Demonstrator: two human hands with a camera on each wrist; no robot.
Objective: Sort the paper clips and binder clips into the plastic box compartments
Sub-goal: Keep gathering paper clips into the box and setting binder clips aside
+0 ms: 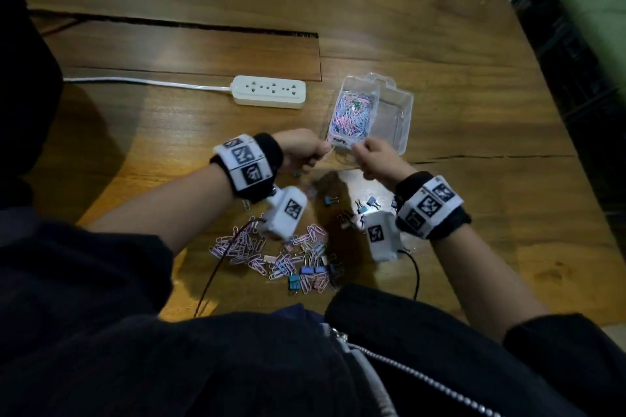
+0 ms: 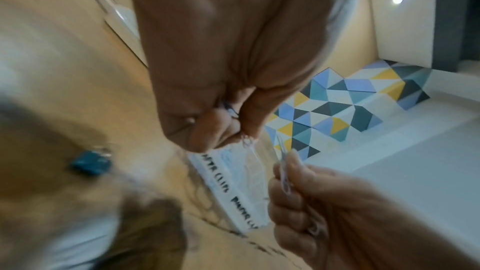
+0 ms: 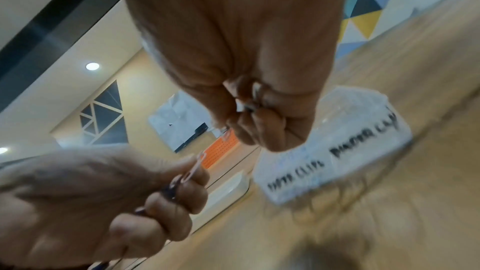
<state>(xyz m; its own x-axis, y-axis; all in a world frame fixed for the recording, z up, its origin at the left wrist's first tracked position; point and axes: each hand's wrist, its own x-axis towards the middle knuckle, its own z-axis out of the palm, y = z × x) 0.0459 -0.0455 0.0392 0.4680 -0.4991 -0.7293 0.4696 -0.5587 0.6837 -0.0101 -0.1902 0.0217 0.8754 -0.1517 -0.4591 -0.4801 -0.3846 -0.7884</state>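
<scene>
The clear plastic box [image 1: 394, 101] sat on the wooden table [image 1: 457, 44], its left compartment full of pastel wire paper clips [image 1: 354, 112]. More lay piled [image 1: 271, 254] near the person. The left hand [image 1: 301, 152] and right hand [image 1: 376, 159], fingers curled, each pinched paper clips just before the box.

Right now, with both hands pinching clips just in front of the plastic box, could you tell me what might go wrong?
1. The left hand and right hand seem to be tugging paper clips apart; one could spring loose onto the table.
2. The left compartment is heaped, so added clips may spill.
3. Binder clips lie under the right wrist and could be swept aside.
</scene>
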